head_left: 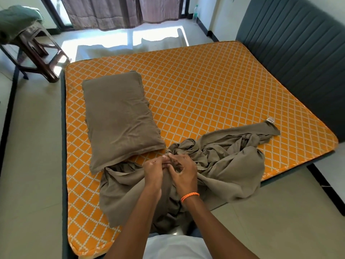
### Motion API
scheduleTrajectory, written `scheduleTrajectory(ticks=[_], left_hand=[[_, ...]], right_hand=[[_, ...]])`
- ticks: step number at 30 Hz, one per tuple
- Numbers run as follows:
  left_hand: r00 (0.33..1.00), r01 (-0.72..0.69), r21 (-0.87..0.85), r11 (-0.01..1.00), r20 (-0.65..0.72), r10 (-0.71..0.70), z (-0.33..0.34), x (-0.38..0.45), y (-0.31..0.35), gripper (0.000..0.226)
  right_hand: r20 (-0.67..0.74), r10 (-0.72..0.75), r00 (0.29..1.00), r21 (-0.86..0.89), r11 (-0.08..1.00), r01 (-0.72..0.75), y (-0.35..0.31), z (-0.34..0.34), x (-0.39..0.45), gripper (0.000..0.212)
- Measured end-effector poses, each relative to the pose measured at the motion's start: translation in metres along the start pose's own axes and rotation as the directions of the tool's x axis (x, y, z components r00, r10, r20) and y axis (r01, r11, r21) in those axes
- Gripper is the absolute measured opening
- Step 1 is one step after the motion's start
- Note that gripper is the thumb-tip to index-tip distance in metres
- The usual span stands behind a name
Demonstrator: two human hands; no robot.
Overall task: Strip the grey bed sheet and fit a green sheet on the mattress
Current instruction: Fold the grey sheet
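The grey-brown bed sheet lies bunched in a heap at the near edge of the bare orange diamond-patterned mattress. My left hand and my right hand meet at the middle of the heap, both with curled fingers gripping gathered folds of the sheet. A pillow in a matching grey-brown case lies on the mattress to the left of the heap. A folded green sheet rests on a stool at the far left.
A dark wooden stool stands off the mattress's far left corner. The grey padded headboard runs along the right side. Curtains hang over a sunlit window at the back. Pale tiled floor surrounds the bed.
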State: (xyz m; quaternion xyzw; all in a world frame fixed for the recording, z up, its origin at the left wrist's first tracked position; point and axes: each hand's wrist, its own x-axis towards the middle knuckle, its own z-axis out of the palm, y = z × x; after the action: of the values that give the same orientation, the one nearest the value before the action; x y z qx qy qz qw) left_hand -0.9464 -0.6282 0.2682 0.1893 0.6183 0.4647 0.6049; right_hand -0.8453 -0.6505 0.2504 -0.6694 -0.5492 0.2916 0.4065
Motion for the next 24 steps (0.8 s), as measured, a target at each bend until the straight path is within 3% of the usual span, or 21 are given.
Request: scheduleTrajectory(ticks=[5, 11, 14, 17, 20, 22, 24], left_hand=[[0.998, -0.054, 0.076, 0.996, -0.019, 0.055, 0.004, 0.007, -0.001, 0.015], [0.986, -0.166, 0.24, 0.956, 0.054, 0.157, 0.007, 0.018, -0.005, 0.025], [0.958, -0.284, 0.382, 0.88, 0.143, 0.247, 0.005, 0.025, -0.01, 0.016], [0.937, -0.321, 0.348, 0.881, 0.255, 0.24, 0.002, 0.031, -0.009, 0.013], [0.861, -0.445, 0.341, 0.828, 0.418, 0.29, 0.004, 0.037, 0.0, 0.026], [0.786, -0.563, 0.364, 0.742, 0.515, 0.343, 0.008, 0.042, 0.004, 0.025], [0.759, -0.596, 0.377, 0.709, 0.552, 0.344, 0.011, 0.047, 0.005, 0.02]], right_hand=[[-0.097, 0.046, 0.994, -0.052, 0.997, -0.051, -0.003, 0.005, 0.005, 0.028], [-0.186, 0.083, 0.979, -0.031, 0.995, -0.09, -0.005, 0.004, 0.009, 0.028], [-0.194, 0.11, 0.975, 0.005, 0.994, -0.111, -0.006, 0.002, 0.012, 0.027], [-0.189, 0.098, 0.977, 0.021, 0.995, -0.096, -0.007, -0.002, 0.016, 0.022], [-0.194, 0.089, 0.977, 0.045, 0.996, -0.082, -0.006, -0.008, 0.02, 0.02], [-0.2, 0.087, 0.976, 0.07, 0.995, -0.075, -0.007, -0.013, 0.023, 0.02], [-0.204, 0.082, 0.975, 0.097, 0.993, -0.063, -0.01, -0.019, 0.026, 0.019]])
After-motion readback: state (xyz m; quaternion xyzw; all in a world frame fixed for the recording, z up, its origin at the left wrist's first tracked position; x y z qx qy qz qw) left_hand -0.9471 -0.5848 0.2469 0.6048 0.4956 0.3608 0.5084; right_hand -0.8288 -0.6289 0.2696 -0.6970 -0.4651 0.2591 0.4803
